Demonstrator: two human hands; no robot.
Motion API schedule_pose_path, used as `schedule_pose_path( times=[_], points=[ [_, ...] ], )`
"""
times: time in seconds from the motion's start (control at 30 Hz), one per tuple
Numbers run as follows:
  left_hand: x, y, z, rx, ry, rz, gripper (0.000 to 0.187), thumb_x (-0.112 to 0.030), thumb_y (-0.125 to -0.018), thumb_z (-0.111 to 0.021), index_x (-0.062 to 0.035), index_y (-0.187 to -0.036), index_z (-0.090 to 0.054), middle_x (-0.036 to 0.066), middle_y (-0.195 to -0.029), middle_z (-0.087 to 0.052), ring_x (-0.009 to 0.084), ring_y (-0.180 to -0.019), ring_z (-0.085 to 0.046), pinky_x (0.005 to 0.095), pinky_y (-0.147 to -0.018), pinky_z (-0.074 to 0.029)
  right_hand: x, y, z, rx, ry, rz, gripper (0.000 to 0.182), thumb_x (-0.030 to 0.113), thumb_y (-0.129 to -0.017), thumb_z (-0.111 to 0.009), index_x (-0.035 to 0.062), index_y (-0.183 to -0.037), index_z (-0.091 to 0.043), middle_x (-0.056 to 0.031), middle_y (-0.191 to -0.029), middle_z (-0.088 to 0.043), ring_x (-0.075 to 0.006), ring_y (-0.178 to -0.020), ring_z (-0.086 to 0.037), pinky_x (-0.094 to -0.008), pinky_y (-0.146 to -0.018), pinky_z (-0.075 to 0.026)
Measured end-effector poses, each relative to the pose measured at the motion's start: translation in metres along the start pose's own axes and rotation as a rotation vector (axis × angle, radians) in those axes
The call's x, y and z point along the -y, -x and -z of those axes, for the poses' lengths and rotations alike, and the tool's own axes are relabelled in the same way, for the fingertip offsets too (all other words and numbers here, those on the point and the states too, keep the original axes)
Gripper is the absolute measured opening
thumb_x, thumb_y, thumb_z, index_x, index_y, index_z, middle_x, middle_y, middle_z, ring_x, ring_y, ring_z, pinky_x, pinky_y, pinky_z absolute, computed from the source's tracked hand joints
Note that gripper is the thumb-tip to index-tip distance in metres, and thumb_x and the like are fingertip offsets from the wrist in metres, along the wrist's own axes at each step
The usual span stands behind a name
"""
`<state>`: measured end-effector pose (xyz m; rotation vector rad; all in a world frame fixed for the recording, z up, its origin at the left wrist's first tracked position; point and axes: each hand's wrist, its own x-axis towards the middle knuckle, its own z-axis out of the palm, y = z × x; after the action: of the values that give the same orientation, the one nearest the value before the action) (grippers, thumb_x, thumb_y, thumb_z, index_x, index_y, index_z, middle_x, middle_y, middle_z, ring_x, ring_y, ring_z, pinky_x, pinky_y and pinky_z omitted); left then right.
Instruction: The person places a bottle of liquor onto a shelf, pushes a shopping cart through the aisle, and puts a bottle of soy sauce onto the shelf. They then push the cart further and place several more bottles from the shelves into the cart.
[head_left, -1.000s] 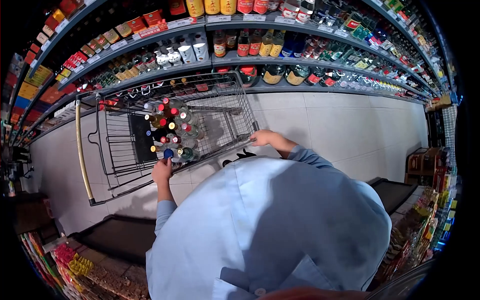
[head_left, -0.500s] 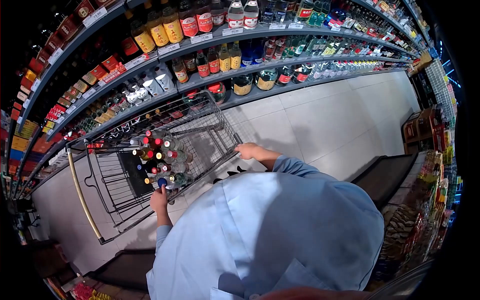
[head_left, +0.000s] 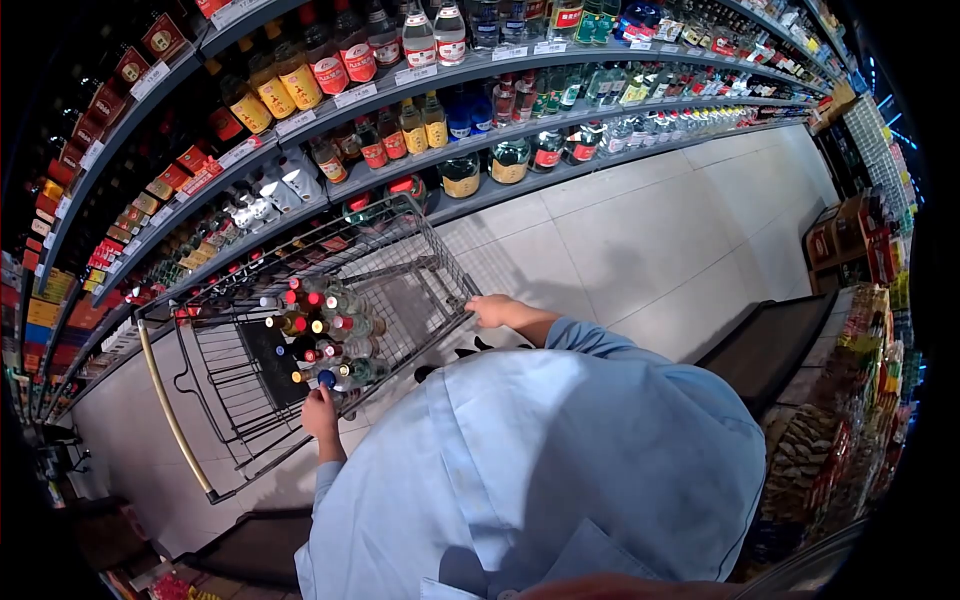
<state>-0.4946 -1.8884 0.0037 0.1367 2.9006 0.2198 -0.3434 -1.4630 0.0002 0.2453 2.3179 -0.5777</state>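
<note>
A wire shopping cart (head_left: 233,397) with a pale handle bar stands in front of me, its long side towards my body. My right hand (head_left: 494,311) is closed around the cart's corner on the right. My left hand (head_left: 320,414) is closed at the near side rim, its thumb close to a blue bottle cap (head_left: 327,379); the fingers on the far side are partly hidden. Inside the cart, several glass bottles (head_left: 352,328) with red, white, yellow and blue caps stand bunched together near the middle.
Long curved shelves (head_left: 365,97) full of liquor bottles and boxes run along the far side. Brown cartons (head_left: 850,245) stand at the right, near a dark low stand (head_left: 768,345) and packaged goods (head_left: 830,420). Pale floor tiles (head_left: 600,250) stretch between.
The shelves have shifted left in view. The cart has moved slightly right and down against the frame, its bottles with it. Both hands keep their places on the cart.
</note>
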Motion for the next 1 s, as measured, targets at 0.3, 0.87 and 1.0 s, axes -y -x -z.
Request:
schedule_pose_path(
  times=[0.3,0.87,1.0],
  points=[
    [-0.032,0.036,-0.015,-0.060,0.010,0.023,0.041,-0.046,-0.084,-0.051,-0.0107,-0.071,-0.065,0.010,-0.067,-0.064,0.0308,-0.065,-0.063,0.0419,-0.055,-0.048,-0.044,0.038,-0.018,-0.081,-0.051,0.104,0.045,0.020,-0.078,-0.057,0.0127,-0.121,-0.050,-0.0089,-0.118,-0.052,-0.0293,-0.106,-0.054,-0.0417,-0.085,-0.045],
    [-0.095,0.107,-0.038,-0.126,0.051,0.003,0.038,-0.044,-0.084,-0.052,-0.0105,-0.070,-0.065,0.010,-0.068,-0.063,0.0310,-0.063,-0.062,0.0417,-0.055,-0.047,-0.121,0.092,-0.034,-0.150,0.004,0.086,0.040,0.018,-0.078,-0.050,0.0163,-0.119,-0.054,-0.0052,-0.116,-0.055,-0.0265,-0.104,-0.055,-0.0408,-0.083,-0.046],
    [-0.112,0.113,-0.037,-0.100,0.069,-0.021,0.038,-0.043,-0.084,-0.052,-0.0093,-0.071,-0.065,0.011,-0.070,-0.064,0.0301,-0.065,-0.062,0.0412,-0.057,-0.048,-0.135,0.104,-0.037,-0.186,0.008,0.072,0.040,0.016,-0.079,-0.048,0.0164,-0.118,-0.054,-0.0057,-0.114,-0.054,-0.0264,-0.102,-0.056,-0.0408,-0.080,-0.047]
  ],
)
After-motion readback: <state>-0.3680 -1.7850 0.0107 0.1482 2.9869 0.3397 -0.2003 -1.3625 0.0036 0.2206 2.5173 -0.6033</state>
